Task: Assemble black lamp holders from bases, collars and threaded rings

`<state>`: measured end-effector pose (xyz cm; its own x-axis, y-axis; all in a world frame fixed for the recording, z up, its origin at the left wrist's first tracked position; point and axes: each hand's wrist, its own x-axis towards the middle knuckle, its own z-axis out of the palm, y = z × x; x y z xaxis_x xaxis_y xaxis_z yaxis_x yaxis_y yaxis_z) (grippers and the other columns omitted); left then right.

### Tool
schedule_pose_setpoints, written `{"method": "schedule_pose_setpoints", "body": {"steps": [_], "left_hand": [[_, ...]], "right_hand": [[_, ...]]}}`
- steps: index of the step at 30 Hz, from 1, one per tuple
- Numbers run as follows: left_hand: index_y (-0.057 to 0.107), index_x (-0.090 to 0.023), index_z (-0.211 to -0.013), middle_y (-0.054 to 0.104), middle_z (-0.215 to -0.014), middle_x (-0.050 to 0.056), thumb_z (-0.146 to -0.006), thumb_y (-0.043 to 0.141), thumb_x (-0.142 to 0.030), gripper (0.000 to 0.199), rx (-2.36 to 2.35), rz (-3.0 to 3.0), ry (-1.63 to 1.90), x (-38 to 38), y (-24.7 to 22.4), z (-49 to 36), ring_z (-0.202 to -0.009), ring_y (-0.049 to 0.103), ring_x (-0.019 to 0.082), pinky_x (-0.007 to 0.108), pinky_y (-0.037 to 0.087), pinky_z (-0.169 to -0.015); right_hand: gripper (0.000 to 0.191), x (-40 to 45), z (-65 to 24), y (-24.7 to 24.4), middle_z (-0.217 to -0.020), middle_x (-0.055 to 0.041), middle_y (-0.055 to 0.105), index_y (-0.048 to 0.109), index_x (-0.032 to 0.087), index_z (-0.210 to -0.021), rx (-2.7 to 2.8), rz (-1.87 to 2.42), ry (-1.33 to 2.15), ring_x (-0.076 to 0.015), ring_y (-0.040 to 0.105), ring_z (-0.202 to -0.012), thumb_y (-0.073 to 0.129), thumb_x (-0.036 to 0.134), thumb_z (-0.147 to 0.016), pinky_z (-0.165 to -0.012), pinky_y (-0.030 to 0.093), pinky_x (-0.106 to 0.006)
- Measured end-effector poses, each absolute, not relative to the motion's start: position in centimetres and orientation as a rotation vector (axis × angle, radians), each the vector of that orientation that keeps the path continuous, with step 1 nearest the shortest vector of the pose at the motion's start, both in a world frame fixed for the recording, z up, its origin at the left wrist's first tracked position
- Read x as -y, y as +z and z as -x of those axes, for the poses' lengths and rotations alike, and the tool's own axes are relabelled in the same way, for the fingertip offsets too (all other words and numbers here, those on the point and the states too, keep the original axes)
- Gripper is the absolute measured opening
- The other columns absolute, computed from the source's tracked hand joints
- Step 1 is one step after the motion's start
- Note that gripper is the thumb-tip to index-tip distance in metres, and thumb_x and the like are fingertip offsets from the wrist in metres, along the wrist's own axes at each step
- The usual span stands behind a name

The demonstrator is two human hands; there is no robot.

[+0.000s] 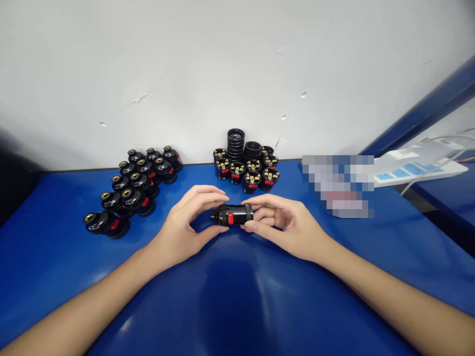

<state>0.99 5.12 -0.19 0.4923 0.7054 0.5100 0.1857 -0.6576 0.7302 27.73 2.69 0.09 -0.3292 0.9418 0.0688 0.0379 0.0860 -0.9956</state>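
A black lamp socket (239, 216) with a red switch lies sideways between my two hands, its narrow neck pointing left. My left hand (185, 217) curves round the domed cap end, thumb below and fingers above. At the ringed right end, my right hand (287, 222) pinches the socket between thumb and fingertips, with the other fingers curled in. Behind my hands stand several open socket bodies (253, 182) with brass contacts on top and red switches. Next to them rises a stack of black threaded rings (235, 146).
Several capped lamp sockets (135, 201) stand in slanted rows at left on the blue table (230, 296). A pixelated object (339, 188) lies at right, near a white power strip (419, 170) with cables. A pale wall (208, 74) closes off the back.
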Motion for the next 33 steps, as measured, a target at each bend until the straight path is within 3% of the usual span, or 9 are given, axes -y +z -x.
{"method": "schedule_pose_setpoints", "body": {"steps": [3,7,10,12,16,18,22,24,33], "left_hand": [[0.065,-0.027,-0.144,0.070,-0.138,0.011,-0.094,0.088,-0.030,0.055,-0.809,-2.212,1.054,-5.03,-0.01,-0.98,-0.129,0.072,0.026,0.044,0.065,-0.114],[0.070,-0.025,-0.135,0.079,-0.121,0.007,-0.108,0.069,-0.031,0.028,-0.962,-2.303,0.959,-4.96,0.31,-1.03,-0.113,0.076,0.022,0.038,0.064,-0.103],[0.072,-0.024,-0.129,0.080,-0.119,0.006,-0.108,0.069,-0.029,0.022,-0.936,-2.332,0.972,-5.03,0.35,-1.06,-0.111,0.075,0.021,0.034,0.062,-0.100],[0.070,-0.025,-0.131,0.079,-0.122,0.006,-0.103,0.077,-0.028,0.029,-0.900,-2.330,1.012,-5.06,0.27,-1.05,-0.113,0.075,0.021,0.035,0.061,-0.102],[0.055,-0.030,-0.151,0.074,-0.136,0.009,-0.090,0.093,-0.038,0.073,-0.871,-2.319,1.078,-5.03,-0.02,-0.94,-0.122,0.072,0.026,0.042,0.058,-0.109],[0.049,-0.031,-0.158,0.074,-0.138,0.010,-0.089,0.093,-0.045,0.082,-0.931,-2.340,1.014,-4.96,-0.11,-0.85,-0.126,0.070,0.028,0.047,0.055,-0.112],[0.065,-0.029,-0.143,0.076,-0.124,0.007,-0.111,0.065,-0.038,0.034,-1.057,-2.419,0.856,-4.84,0.00,-0.76,-0.115,0.070,0.024,0.044,0.054,-0.105],[0.071,-0.027,-0.135,0.076,-0.121,0.006,-0.112,0.064,-0.035,0.026,-1.038,-2.447,0.870,-4.86,0.11,-0.80,-0.110,0.070,0.022,0.041,0.054,-0.101],[0.064,-0.026,-0.144,0.078,-0.127,0.007,-0.098,0.084,-0.035,0.051,-0.964,-2.437,0.992,-4.95,0.30,-1.08,-0.118,0.070,0.025,0.043,0.055,-0.106]], "right_hand": [[0.046,-2.71,-27.70,0.24,-0.093,-0.0075,0.085,0.074,0.019,-0.123,1.530,1.015,1.362,-0.0236,0.085,-0.083,0.093,0.042,-0.088,-0.079,0.071,-0.038],[0.045,-2.67,-27.74,0.32,-0.093,-0.0076,0.085,0.074,0.018,-0.123,1.539,0.995,1.360,-0.0235,0.085,-0.084,0.092,0.041,-0.089,-0.080,0.070,-0.037],[0.044,-2.63,-27.79,0.25,-0.092,-0.0077,0.085,0.073,0.017,-0.123,1.538,0.992,1.366,-0.0228,0.084,-0.083,0.091,0.040,-0.089,-0.080,0.069,-0.036],[0.044,-2.63,-27.81,0.22,-0.090,-0.0079,0.085,0.072,0.017,-0.122,1.530,0.996,1.377,-0.0227,0.084,-0.082,0.090,0.040,-0.090,-0.079,0.069,-0.036],[0.045,-2.71,-27.77,0.24,-0.088,-0.0080,0.085,0.072,0.017,-0.122,1.511,1.011,1.393,-0.0223,0.084,-0.081,0.091,0.041,-0.088,-0.077,0.068,-0.034],[0.045,-2.74,-27.72,0.24,-0.090,-0.0080,0.085,0.072,0.017,-0.122,1.508,1.009,1.392,-0.0218,0.084,-0.082,0.091,0.040,-0.088,-0.078,0.068,-0.034],[0.045,-2.77,-27.71,0.13,-0.095,-0.0083,0.085,0.072,0.017,-0.123,1.513,0.988,1.383,-0.0210,0.084,-0.084,0.092,0.037,-0.088,-0.081,0.068,-0.034],[0.045,-2.79,-27.77,0.06,-0.096,-0.0083,0.085,0.073,0.016,-0.123,1.520,0.988,1.376,-0.0209,0.083,-0.084,0.092,0.037,-0.088,-0.082,0.069,-0.035],[0.044,-2.78,-27.81,-0.05,-0.102,-0.0104,0.084,0.072,0.016,-0.123,1.530,0.991,1.359,-0.0209,0.083,-0.086,0.090,0.037,-0.089,-0.082,0.069,-0.034]]}}
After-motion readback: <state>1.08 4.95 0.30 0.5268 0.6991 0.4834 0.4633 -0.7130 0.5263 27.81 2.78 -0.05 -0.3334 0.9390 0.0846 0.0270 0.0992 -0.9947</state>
